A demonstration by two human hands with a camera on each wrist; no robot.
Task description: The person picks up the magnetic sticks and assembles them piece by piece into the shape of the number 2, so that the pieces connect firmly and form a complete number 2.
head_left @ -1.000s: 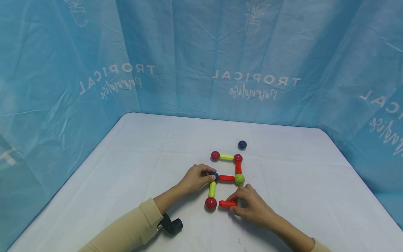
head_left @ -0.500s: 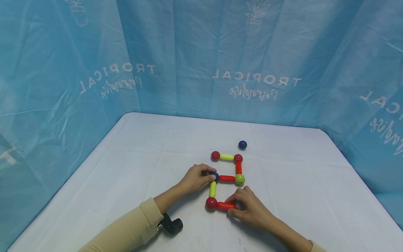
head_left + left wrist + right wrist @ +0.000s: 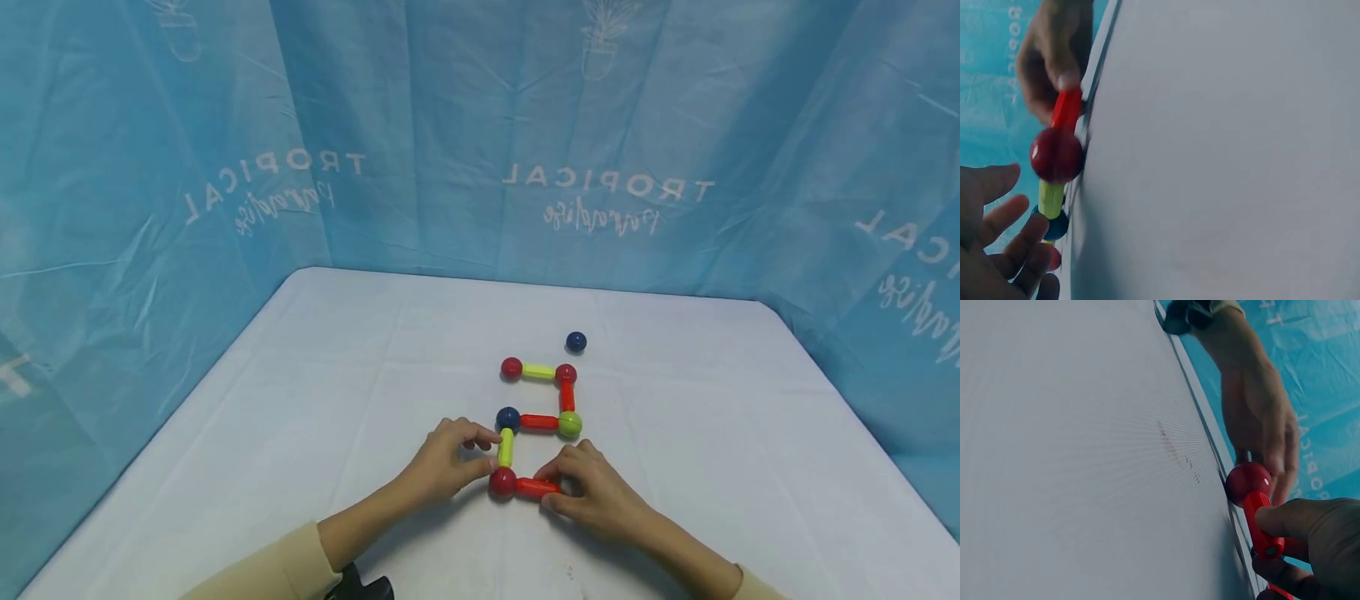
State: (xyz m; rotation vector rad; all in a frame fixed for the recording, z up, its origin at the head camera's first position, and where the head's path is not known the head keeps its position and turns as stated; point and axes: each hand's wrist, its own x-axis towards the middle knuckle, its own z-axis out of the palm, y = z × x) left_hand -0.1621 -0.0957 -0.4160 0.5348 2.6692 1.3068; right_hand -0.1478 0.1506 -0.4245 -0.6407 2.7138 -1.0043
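Note:
My right hand (image 3: 596,492) pinches a red magnetic stick (image 3: 1259,525) between thumb and fingers. The stick's far end meets a dark red ball (image 3: 502,482) at the near left corner of a flat ball-and-stick figure. My left hand (image 3: 450,462) is beside that ball and the yellow-green stick (image 3: 506,448) above it, thumb and fingers parted in the left wrist view. A dark blue ball (image 3: 507,418) tops this stick. From there a red stick (image 3: 539,422) runs right to a green ball (image 3: 570,424), and another red stick (image 3: 567,397) leads up to a red ball (image 3: 566,374).
A second yellow-green stick (image 3: 538,372) joins the upper right ball to another red ball (image 3: 512,369). A loose dark blue ball (image 3: 576,342) lies behind the figure. The white-covered table (image 3: 360,333) is bordered by blue printed curtains (image 3: 465,125).
My right hand has brought the red stick left against the near red ball. My left hand has let go of the dark blue ball and come down toward the near red ball.

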